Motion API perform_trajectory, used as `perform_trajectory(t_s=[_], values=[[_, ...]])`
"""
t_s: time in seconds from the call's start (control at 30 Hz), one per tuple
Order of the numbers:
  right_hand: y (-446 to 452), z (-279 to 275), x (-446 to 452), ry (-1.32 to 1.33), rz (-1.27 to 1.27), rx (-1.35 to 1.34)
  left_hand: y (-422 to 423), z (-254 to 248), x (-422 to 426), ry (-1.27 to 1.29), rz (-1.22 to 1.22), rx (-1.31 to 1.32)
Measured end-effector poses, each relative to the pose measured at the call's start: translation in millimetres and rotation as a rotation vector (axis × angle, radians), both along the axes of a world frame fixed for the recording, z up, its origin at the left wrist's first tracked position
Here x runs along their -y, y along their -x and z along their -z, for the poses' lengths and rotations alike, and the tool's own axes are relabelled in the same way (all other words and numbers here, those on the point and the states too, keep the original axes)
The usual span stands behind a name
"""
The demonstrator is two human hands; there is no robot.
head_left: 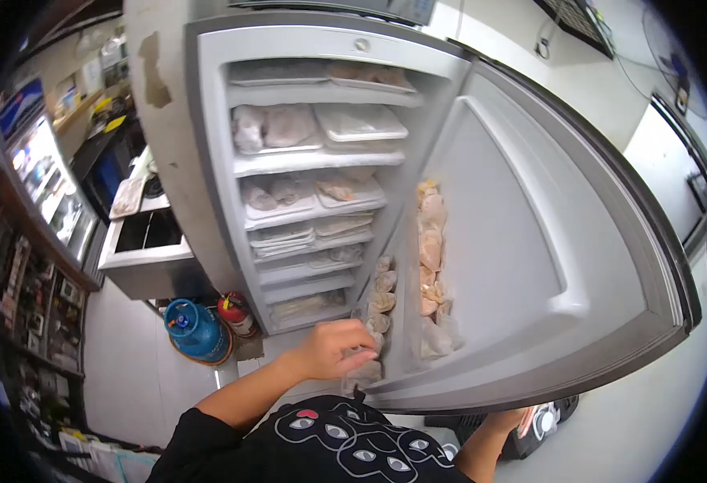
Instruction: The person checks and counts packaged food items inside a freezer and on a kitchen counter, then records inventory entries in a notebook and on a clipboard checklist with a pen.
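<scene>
My left hand (337,348), fingers loosely curled and apart, hovers beside the lower door shelf of an open upright freezer. Below it lies a wrapped bag (363,375); nothing shows in its grip. At the underside of the freezer door (490,217) is my right hand (508,420), its fingers mostly hidden. Small bags (382,302) line one door rack, and pale orange packs (431,241) fill another. Inside, the freezer's shelves hold white trays (361,122) and wrapped frosty packs (277,127).
On the left stand a blue gas cylinder (198,332), a red fire extinguisher (237,312) and a steel-sided unit (148,270) beside a pillar (168,121). Farther left is a lit display fridge (43,177). A black object (543,427) sits below the door.
</scene>
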State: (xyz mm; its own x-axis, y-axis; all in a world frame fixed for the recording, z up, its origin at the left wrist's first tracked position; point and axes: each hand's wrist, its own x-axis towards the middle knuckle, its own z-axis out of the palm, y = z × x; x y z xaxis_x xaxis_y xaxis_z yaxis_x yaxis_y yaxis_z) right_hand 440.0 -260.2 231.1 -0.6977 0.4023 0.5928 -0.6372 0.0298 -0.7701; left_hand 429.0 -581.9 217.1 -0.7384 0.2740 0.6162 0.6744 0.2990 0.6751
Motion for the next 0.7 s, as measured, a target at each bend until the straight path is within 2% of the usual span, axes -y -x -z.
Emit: perform_trajectory(t_s=[0.13, 0.2, 0.23, 0.3, 0.5, 0.63, 0.7], values=[[-1, 10, -49, -0.203, 0.284, 0.061, 37, -12, 1, 0.054, -0.046, 0.018], [1, -1, -56, -0.082, 0.234, 0.045, 58, -17, 1, 0.141, -0.111, -0.063], [5, -10, -50, 0.19, 0.075, -0.005, 72, -20, 1, 0.184, -0.129, -0.108], [13, 0, -64, 0.174, 0.136, 0.03, 104, -32, 3, 0.266, -0.17, -0.205], [46, 30, -86, 0.279, 0.343, 0.008, 217, -60, -3, 0.445, -0.127, -0.273], [49, 41, -94, 0.297, 0.373, 0.023, 291, -69, -18, 0.465, 0.018, -0.362], [56, 51, -79, 0.335, 0.497, 0.034, 323, -68, -21, 0.474, 0.125, -0.377]])
